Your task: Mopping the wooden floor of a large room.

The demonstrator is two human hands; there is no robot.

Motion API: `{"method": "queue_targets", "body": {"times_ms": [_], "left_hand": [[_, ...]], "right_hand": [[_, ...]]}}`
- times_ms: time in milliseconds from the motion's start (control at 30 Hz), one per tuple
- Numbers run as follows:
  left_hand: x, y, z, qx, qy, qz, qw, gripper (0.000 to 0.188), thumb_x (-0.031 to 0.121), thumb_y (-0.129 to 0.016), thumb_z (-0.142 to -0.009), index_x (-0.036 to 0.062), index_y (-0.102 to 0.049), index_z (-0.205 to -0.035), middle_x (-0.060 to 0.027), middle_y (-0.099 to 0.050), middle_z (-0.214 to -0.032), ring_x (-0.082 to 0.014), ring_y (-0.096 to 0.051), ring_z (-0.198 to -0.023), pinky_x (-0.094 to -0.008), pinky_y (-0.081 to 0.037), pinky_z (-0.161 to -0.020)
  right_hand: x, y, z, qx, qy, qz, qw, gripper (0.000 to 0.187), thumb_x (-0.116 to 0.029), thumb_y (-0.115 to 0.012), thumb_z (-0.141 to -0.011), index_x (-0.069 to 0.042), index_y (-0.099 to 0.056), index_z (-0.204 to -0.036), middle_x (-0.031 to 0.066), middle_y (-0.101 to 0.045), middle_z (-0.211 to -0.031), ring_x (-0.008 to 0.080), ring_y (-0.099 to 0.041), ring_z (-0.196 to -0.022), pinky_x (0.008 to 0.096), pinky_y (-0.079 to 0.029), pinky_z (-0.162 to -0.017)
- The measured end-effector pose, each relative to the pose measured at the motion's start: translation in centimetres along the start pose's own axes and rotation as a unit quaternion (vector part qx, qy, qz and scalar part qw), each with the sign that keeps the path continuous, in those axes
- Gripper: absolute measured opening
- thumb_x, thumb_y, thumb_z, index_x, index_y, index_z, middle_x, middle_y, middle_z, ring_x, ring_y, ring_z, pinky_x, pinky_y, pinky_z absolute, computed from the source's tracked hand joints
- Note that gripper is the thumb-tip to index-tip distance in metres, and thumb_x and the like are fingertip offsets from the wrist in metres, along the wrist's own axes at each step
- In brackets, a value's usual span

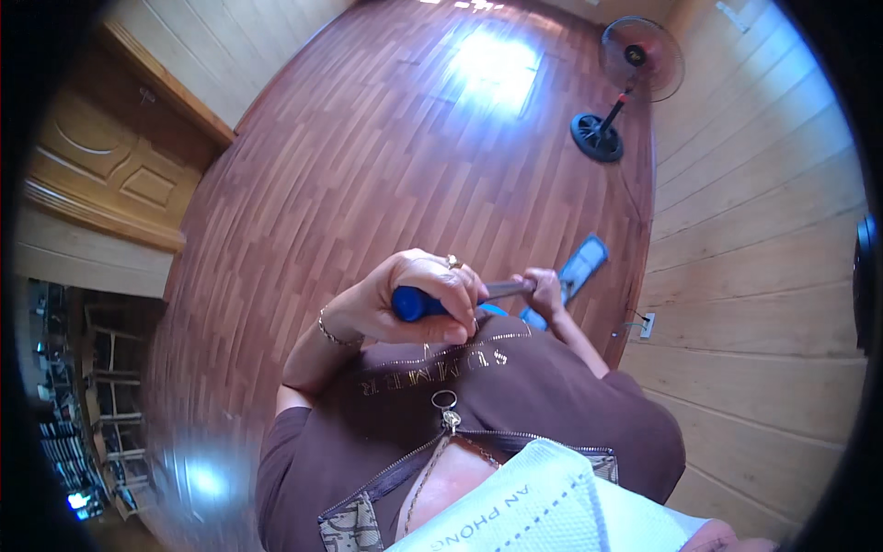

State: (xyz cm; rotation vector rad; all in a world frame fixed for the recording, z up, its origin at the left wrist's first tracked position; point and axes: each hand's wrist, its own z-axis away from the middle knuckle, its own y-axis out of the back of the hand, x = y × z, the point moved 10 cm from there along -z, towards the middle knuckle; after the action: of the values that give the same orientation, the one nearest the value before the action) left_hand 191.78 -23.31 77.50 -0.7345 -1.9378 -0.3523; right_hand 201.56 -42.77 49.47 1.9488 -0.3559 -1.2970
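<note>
A flat mop slants across in front of my chest, held in both hands. My left hand [425,283] wraps around its blue end grip [412,304], close to the camera. Farther along, my right hand [544,293] is closed on the grey metal pole [502,289]. The light-blue flat mop head [583,265] lies on the wood-plank floor [386,166] beyond my right hand, near the right wall. Part of the lower pole is hidden behind that hand.
A standing fan [635,57] on a round black base [596,138] stands far right by the plank wall [736,221]. Its cord trails along the wall toward a socket [647,325]. A wooden door [120,156] is at left; a rack [115,405] stands lower left.
</note>
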Motion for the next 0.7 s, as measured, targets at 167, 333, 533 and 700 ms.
{"method": "queue_targets", "body": {"times_ms": [167,333,533,700], "left_hand": [[-2.9,3.2,-4.4,0.050,0.010,-0.089,0.995,0.014,0.004,-0.077,-0.074,0.0052,-0.065,-0.079,-0.0036,-0.067,-0.077,-0.0193,-0.061,-0.073,-0.0364,-0.046,-0.086],[-4.9,6.4,-5.1,0.141,0.038,-0.143,0.979,0.012,0.003,-0.074,-0.076,0.0058,-0.063,-0.078,-0.0035,-0.060,-0.071,-0.0188,-0.058,-0.072,-0.0391,-0.042,-0.092],[-1.1,8.2,-3.0,0.263,0.047,-0.278,0.922,0.013,0.002,-0.074,-0.073,0.0057,-0.063,-0.080,-0.0047,-0.059,-0.071,-0.0216,-0.060,-0.073,-0.0385,-0.041,-0.091],[4.4,6.1,0.7,0.337,0.048,-0.370,0.864,0.014,0.002,-0.074,-0.069,0.0047,-0.065,-0.079,-0.0040,-0.063,-0.070,-0.0211,-0.063,-0.069,-0.0400,-0.045,-0.083]], "right_hand": [[6.1,-1.4,-10.5,-0.046,0.058,-0.022,0.997,0.028,-0.024,-0.072,-0.077,-0.002,-0.059,-0.063,0.0184,-0.055,-0.061,0.0370,-0.059,-0.061,0.0429,-0.044,-0.054],[7.4,-5.8,-20.0,-0.129,0.103,0.041,0.985,0.027,-0.025,-0.076,-0.072,-0.007,-0.058,-0.064,0.0101,-0.057,-0.068,0.0307,-0.057,-0.074,0.0409,-0.044,-0.066],[-0.4,-13.6,-25.3,-0.241,0.252,-0.048,0.936,0.012,-0.019,-0.073,-0.066,-0.013,-0.062,-0.069,0.0055,-0.061,-0.073,0.0302,-0.059,-0.081,0.0422,-0.048,-0.071],[-10.5,-21.4,-22.6,-0.319,0.344,-0.093,0.878,0.008,-0.017,-0.067,-0.065,-0.013,-0.061,-0.068,0.0053,-0.061,-0.074,0.0289,-0.060,-0.084,0.0437,-0.046,-0.069]]}}
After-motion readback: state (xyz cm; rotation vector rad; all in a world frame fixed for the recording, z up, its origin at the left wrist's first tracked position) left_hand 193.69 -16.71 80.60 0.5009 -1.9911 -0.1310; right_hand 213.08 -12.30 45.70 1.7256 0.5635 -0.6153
